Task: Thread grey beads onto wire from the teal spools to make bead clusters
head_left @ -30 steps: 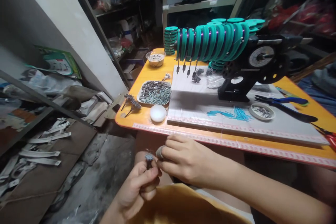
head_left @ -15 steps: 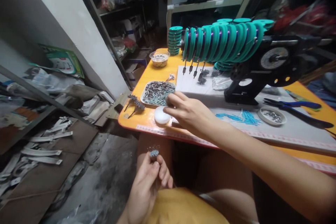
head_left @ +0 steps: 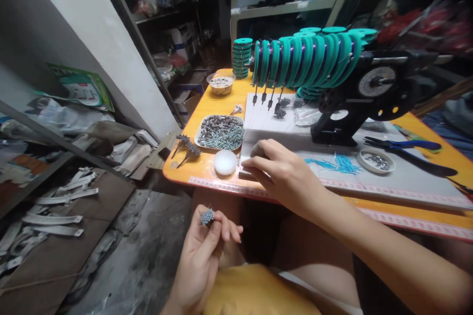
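Observation:
My left hand (head_left: 201, 251), low in front of my lap, is closed in a pinch on a bundle of small grey-blue pieces (head_left: 207, 216) packed tightly with their ends up. My right hand (head_left: 284, 167) hovers at the table's near edge with its fingers curled, a grey covering on one fingertip; whatever it may pinch is hidden or too small to name. Just left of it sits a round white pad or lid (head_left: 225, 162). Behind that, a shallow white tray (head_left: 195, 135) holds many small brown-grey and blue-green slim pieces.
On the yellow table (head_left: 207, 108) stands a black machine (head_left: 334, 123) carrying green spools (head_left: 306, 61). Four-legged dark bundles (head_left: 187, 147), a clear tub (head_left: 220, 83), blue strips (head_left: 340, 163), a small dish (head_left: 376, 161) of metal bits and blue-handled pliers (head_left: 410, 144) lie around.
My right hand has drawn back rightward, away from the tray and the round white pad. My left hand has shifted slightly left, tilting its bundle so the ends face me. The view has moved a little.

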Demonstrator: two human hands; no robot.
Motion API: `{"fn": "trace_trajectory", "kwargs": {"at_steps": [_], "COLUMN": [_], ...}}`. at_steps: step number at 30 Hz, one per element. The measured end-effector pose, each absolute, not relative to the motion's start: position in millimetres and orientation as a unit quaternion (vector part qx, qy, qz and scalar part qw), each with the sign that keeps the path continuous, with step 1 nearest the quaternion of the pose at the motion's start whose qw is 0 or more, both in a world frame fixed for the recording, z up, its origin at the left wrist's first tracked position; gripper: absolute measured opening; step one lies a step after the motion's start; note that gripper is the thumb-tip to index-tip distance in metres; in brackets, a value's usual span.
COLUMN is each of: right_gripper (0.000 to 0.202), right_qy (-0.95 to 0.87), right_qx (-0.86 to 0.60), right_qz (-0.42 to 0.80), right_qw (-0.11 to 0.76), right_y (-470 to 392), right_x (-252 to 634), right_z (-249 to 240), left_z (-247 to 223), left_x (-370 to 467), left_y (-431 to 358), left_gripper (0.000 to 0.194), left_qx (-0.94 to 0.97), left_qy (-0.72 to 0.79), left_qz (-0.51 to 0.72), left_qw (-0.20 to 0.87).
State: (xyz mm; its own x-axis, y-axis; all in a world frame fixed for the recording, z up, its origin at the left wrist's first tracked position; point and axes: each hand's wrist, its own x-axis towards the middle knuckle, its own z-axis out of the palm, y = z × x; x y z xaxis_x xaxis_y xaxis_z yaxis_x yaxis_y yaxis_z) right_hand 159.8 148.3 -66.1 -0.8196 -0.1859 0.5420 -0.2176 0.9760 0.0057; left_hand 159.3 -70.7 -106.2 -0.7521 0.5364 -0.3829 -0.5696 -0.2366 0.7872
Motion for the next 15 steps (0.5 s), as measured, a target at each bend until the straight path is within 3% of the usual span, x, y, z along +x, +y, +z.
{"fn": "trace_trajectory", "kwargs": {"at_steps": [4,15], "right_gripper": [0.037,0.036], "right_qy": [-0.941,-0.941], "right_qx": [0.067,0.097], "right_qz": [0.034,-0.011], "right_qw": [0.331,0.325], "right_y": [138.6,130.2], "right_x": [160.7,165.2], "right_z": [-77.9,-79.4], "left_z": [-101.6,-107.8], "left_x": [163.0,166.4], "left_y": [-62.5,-60.1], "left_gripper": [0.041,0.043], "left_qx": [-0.006,-0.023], "left_qy": [0.492,0.490], "left_qz": [0.793,0.797], "left_qw": [0.359,0.351]}}
